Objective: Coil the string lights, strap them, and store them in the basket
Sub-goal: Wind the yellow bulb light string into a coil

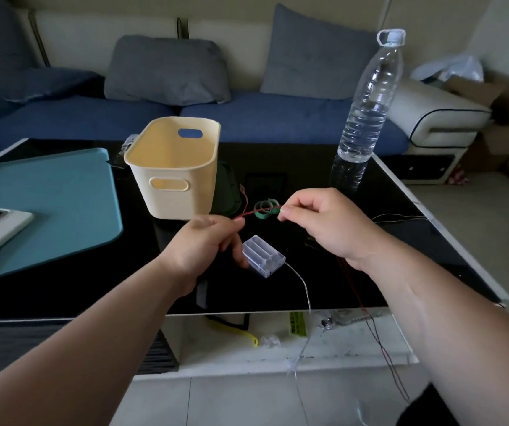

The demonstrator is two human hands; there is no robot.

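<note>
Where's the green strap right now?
In the head view, the green strap lies on the black table, centre, just right of the basket, behind the wire stretched between both hands.

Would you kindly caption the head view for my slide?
Both hands, left and right, stretch string-light wire before an empty basket.

Dim living room, blue sofa behind a black table.
Grey cushions lean on the sofa; table glossy; pale tiled floor at right.
</note>
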